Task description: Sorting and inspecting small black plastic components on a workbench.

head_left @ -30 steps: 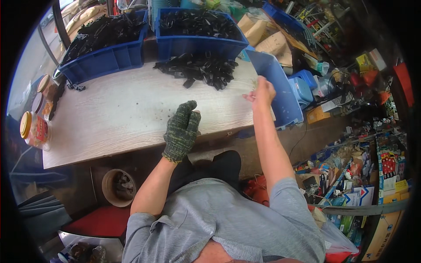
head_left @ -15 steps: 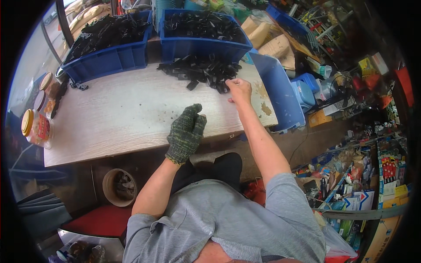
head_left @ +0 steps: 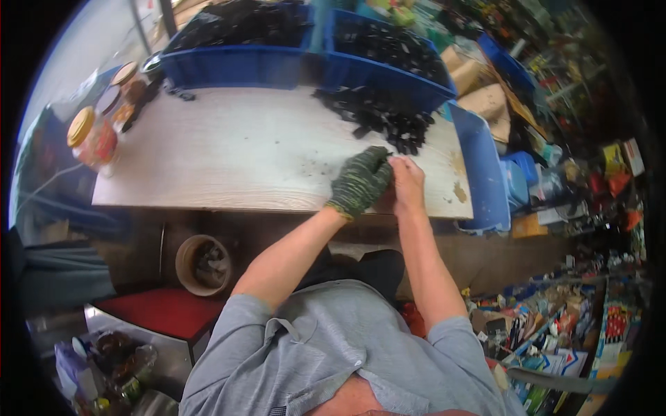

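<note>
My left hand (head_left: 362,182), in a dark green and black knitted glove, is closed with its fingers curled. Bare and pinched, my right hand (head_left: 408,184) meets it fingertip to fingertip above the table's front part. A small dark bit shows between the fingertips; its shape is mostly hidden, and what else the glove holds cannot be seen. Just beyond the hands lies a loose pile of small black pieces (head_left: 392,118). Behind it, a blue crate (head_left: 388,69) is heaped with more black pieces, and a second blue crate (head_left: 236,67) stands to its left, also full.
The pale wooden table (head_left: 229,152) ends at a front edge below my hands. Lidded jars (head_left: 97,142) line its left side. An empty blue bin (head_left: 482,173) adjoins the right edge. Below stand a round bucket (head_left: 182,267) and a red-topped box (head_left: 163,310).
My right hand has left the black pile and come back toward me to meet my gloved left hand. The whole view has shifted, so the table sits farther right and higher.
</note>
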Demonstrator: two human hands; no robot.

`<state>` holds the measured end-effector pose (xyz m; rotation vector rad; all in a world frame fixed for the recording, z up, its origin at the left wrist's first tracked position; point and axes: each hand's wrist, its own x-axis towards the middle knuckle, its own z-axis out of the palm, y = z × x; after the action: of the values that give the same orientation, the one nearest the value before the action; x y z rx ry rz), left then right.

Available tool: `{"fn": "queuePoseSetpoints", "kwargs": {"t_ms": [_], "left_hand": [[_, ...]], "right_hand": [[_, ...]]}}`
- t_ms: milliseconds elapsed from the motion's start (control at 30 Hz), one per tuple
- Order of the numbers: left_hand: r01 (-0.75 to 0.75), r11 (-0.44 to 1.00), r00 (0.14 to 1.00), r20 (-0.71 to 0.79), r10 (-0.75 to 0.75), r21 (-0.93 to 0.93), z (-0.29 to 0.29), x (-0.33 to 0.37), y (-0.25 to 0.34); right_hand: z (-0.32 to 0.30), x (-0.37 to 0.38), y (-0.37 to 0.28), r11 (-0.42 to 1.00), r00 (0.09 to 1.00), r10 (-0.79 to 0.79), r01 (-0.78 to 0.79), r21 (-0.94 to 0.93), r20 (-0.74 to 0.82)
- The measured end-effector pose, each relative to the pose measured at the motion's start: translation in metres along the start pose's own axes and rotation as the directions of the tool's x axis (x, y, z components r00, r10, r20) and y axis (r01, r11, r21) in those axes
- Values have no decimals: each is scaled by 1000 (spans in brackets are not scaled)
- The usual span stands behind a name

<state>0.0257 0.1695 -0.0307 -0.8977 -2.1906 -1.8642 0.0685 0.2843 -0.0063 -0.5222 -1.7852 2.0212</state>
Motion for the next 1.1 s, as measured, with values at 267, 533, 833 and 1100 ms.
{"fn": "queuePoseSetpoints", "kwargs": {"t_ms": [267, 533, 833, 1100], "left_hand": [[29, 994, 999, -45, -24, 106, -22, -14, 7], [3, 984, 998, -55, 7, 179, -55, -29, 12], [-65, 599, 912, -196, 360, 798, -238, 27, -46], [149, 199, 970, -182, 160, 969, -355, 57, -117]], "right_hand": [[9, -14, -16, 989, 988, 135, -130, -67, 73], [47, -30, -20, 962, 949, 261, -241, -129, 178], [60, -33, -14, 942, 920, 291, -324, 90, 262], [62, -31, -7, 937, 914, 292, -332, 105, 283]]}}
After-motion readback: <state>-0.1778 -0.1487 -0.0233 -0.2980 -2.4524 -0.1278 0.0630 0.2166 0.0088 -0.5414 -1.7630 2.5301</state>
